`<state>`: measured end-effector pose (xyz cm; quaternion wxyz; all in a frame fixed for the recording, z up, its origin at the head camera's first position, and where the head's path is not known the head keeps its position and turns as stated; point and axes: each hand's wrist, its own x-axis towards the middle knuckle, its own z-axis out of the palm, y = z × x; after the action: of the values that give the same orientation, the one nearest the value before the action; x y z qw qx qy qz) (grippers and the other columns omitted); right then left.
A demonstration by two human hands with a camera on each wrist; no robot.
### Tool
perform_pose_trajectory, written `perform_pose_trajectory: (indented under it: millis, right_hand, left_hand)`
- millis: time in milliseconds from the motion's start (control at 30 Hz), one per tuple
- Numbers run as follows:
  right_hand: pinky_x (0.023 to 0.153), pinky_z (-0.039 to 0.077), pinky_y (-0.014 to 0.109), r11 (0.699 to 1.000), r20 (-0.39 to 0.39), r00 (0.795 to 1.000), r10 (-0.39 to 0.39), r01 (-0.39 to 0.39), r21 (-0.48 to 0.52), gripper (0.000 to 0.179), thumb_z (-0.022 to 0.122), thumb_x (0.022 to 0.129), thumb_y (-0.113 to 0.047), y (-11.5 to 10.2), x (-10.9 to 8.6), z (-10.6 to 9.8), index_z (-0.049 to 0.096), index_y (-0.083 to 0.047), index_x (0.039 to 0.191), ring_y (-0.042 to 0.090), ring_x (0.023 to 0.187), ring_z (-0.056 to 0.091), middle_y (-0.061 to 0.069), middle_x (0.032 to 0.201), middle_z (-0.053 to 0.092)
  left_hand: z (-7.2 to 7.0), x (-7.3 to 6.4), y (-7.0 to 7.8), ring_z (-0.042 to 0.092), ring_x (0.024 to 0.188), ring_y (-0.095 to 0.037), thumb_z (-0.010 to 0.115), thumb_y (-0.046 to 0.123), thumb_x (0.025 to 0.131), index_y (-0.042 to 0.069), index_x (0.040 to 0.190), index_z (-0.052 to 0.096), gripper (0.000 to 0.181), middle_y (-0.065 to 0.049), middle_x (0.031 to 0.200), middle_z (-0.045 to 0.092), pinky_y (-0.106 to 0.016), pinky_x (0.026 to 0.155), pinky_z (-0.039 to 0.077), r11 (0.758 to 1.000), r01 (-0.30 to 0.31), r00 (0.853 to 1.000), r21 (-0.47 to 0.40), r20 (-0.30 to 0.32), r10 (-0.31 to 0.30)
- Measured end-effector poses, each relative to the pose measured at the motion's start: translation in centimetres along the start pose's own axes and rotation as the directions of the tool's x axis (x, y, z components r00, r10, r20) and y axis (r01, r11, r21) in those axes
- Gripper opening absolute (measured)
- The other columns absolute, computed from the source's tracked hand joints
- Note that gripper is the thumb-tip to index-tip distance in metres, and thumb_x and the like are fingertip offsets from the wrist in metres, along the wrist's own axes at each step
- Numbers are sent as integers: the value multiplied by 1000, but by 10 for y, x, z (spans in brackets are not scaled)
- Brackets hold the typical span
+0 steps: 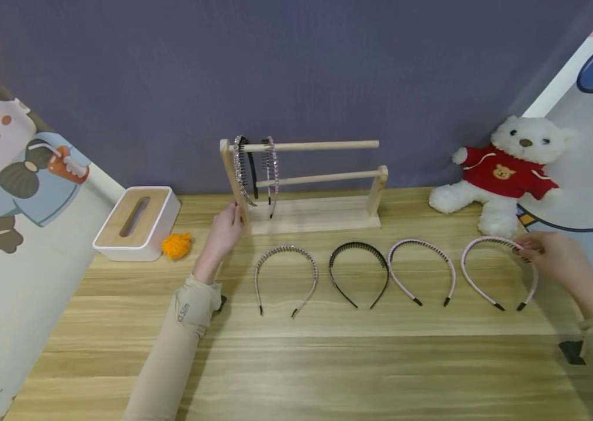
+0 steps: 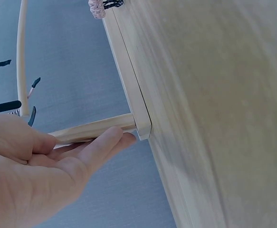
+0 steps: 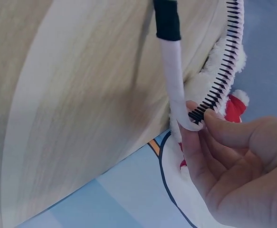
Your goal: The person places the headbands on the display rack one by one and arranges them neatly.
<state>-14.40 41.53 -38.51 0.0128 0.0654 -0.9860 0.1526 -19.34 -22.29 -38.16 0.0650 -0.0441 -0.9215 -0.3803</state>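
My right grip (image 1: 561, 257) pinches the rightmost pink headband (image 3: 173, 71) off-centre, on the right of the worktop (image 1: 359, 374); that hold could let it twist. Beyond, my left grip (image 1: 224, 231) pinches the wooden rack (image 1: 307, 217) by one upright (image 1: 233, 178); tugging could topple it.

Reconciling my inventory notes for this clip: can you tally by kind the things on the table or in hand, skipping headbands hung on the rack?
Headbands: 4, one pinched by the right hand
Wooden rack: 1
Slotted-lid box: 1
Plush bear: 1
Orange fuzzy ball: 1
Total: 8
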Motion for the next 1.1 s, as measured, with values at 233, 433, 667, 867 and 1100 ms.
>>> perform_pose_trajectory:
  millis: [233,433,667,867,1100]
  right_hand:
    - [53,52,50,998,-18,999,41,-40,43,21,67,95,14,-8,2,-4,60,27,109,45,68,65,28,77,68]
    - [48,46,33,996,-56,997,45,-40,80,21,65,98,14,-17,4,-12,59,29,111,49,70,68,32,79,69]
    - [47,45,29,996,-72,996,49,-43,82,21,66,98,13,-26,5,-17,60,27,112,53,74,69,35,84,69]
    - [47,47,31,996,-85,995,48,-41,81,23,67,100,10,-34,4,-22,60,26,115,55,76,69,37,87,69]
    - [52,55,44,993,-102,993,59,-47,110,21,68,102,6,-45,2,-27,62,22,115,60,85,67,38,93,69]
  left_hand:
    - [0,1,1,54,74,-29,32,12,118,-13,132,55,37,-27,97,64,-40,65,48,1000,8,1000,-14,21,-8]
    - [-1,1,3,56,78,-33,32,11,118,-12,130,55,35,-26,97,63,-47,70,52,1000,10,1000,-2,17,-10]
    - [-1,1,2,60,83,-38,33,10,117,-12,129,56,34,-29,102,65,-52,75,53,1000,20,1000,-4,20,-20]
    - [-2,1,2,61,84,-37,33,10,117,-13,131,55,35,-31,104,66,-50,75,54,1000,26,999,-17,24,-25]
    - [-1,0,1,60,83,-39,32,11,118,-12,128,56,35,-27,98,65,-53,74,52,1000,12,1000,9,12,-12]
